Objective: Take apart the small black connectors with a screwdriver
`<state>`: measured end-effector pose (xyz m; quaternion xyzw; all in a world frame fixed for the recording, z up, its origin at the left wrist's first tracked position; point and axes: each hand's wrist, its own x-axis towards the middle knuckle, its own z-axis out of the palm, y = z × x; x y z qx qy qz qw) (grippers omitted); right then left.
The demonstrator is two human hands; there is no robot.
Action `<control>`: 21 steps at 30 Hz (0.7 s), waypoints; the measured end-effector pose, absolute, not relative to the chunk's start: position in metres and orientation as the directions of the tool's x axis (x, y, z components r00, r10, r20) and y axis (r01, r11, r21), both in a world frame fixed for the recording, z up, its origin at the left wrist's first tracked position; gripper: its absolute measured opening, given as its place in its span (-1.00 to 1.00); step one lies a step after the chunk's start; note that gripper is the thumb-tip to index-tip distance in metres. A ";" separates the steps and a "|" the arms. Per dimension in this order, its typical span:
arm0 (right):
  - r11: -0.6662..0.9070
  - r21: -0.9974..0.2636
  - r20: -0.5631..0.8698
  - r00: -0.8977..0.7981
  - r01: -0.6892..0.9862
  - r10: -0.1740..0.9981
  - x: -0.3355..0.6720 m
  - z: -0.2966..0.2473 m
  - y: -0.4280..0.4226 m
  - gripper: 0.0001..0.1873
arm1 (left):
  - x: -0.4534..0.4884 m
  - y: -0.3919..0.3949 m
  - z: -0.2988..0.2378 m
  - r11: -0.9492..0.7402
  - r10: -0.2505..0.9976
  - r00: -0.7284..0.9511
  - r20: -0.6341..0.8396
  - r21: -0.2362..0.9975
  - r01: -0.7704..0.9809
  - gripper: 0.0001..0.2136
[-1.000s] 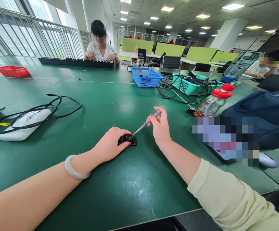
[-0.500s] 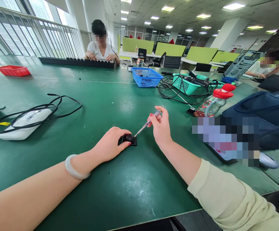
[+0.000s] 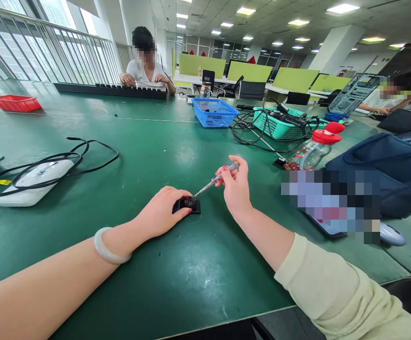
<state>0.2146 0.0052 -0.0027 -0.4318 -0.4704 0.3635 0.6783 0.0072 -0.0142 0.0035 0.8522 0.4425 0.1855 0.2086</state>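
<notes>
A small black part (image 3: 195, 207), flat at its base with a rounded raised piece on top, lies on the green table (image 3: 127, 165). My left hand (image 3: 161, 210) grips it between thumb and fingers from the left and keeps it against the tabletop. In my right hand (image 3: 236, 186) is a slim screwdriver (image 3: 212, 182) with a clear handle, held by fingers and thumb near its upper end. It slants down to the left, and its tip meets the top of the black part. The part's left side is hidden behind my left hand.
To the left lies a white device (image 3: 35, 184) with a black cable looped over it. Farther off are a red tray (image 3: 16, 103), a blue basket (image 3: 214, 115) and a teal basket (image 3: 279, 126) with cables. A bottle (image 3: 310, 151) and a dark blue bag (image 3: 386, 170) stand right. A person (image 3: 145, 71) sits opposite.
The screwdriver tip has shifted slightly left and up, from the right edge of the black part onto its top. My left hand keeps the same grip.
</notes>
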 end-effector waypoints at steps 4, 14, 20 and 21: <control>0.345 -0.934 0.319 0.222 -0.090 0.921 0.215 -0.006 0.006 -0.68 | 0.007 -0.015 0.004 -0.513 0.835 0.535 0.124 0.527 0.678 -0.71; 0.370 -0.919 0.330 0.248 -0.136 0.911 0.215 -0.003 0.003 -0.68 | 0.008 -0.015 0.004 -0.521 0.831 0.541 0.129 0.523 0.675 -0.71; 0.301 -0.941 0.275 0.170 -0.156 0.946 0.215 -0.004 0.005 -0.66 | 0.007 -0.014 0.003 -0.519 0.833 0.538 0.129 0.518 0.680 -0.71; 0.286 -0.945 0.261 0.163 -0.157 0.952 0.214 -0.004 0.006 -0.65 | 0.007 -0.014 0.003 -0.519 0.833 0.539 0.127 0.520 0.679 -0.71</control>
